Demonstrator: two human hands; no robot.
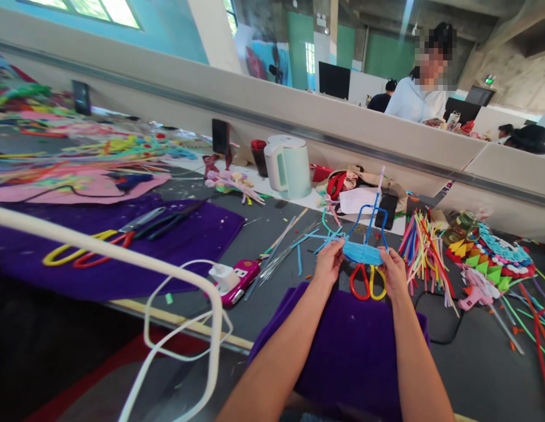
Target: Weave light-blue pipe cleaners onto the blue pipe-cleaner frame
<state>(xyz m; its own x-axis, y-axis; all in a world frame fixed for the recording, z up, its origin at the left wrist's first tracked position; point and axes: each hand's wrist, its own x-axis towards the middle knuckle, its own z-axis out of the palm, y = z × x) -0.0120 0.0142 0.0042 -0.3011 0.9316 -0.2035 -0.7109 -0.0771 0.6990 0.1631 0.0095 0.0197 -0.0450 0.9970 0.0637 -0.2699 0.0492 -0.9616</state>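
While the left hand [329,258] and right hand [392,271] pinch its ends, the flat light-blue fuzzy strip [363,252] runs left to right between them, with red-and-yellow scissor handles [353,285] on its near side.

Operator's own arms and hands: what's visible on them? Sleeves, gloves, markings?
Left hand and right hand: both bare, no gloves. Forearms uncovered, no sleeves in view. No watch, bracelet, cable or marking visible on either wrist. Rings: too small to tell.
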